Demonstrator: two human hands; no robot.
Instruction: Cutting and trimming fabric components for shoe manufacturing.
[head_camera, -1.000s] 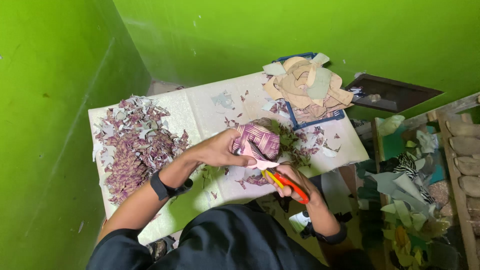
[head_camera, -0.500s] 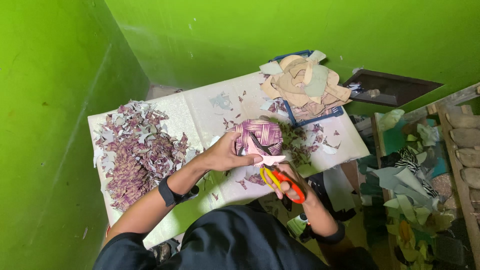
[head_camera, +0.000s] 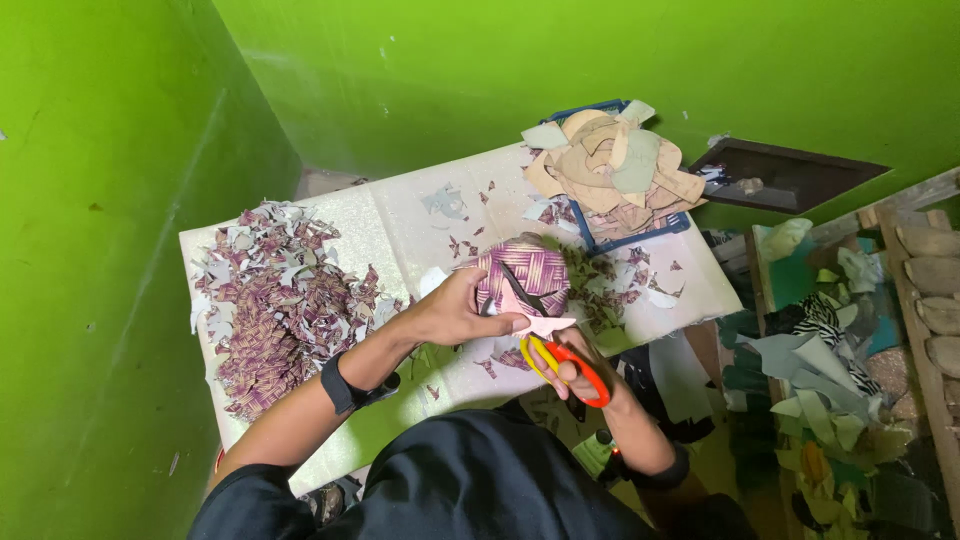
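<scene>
Presently: woven purple piece (head_camera: 522, 277) over mid-surface, part cut | left hand (head_camera: 452, 312) fingers pinch its edge | right hand (head_camera: 572, 362) fingers closed through scissors (head_camera: 560, 352), blades in weave | large trimmings heap (head_camera: 278, 300) left | uncut tan pieces (head_camera: 610, 165) stacked behind

Right hand (head_camera: 575, 365) hides the scissors' (head_camera: 560, 355) handles.

A pale board (head_camera: 400, 215) carries purple woven scraps (head_camera: 275, 310) and a blue tray (head_camera: 630, 238) of beige pieces
</scene>
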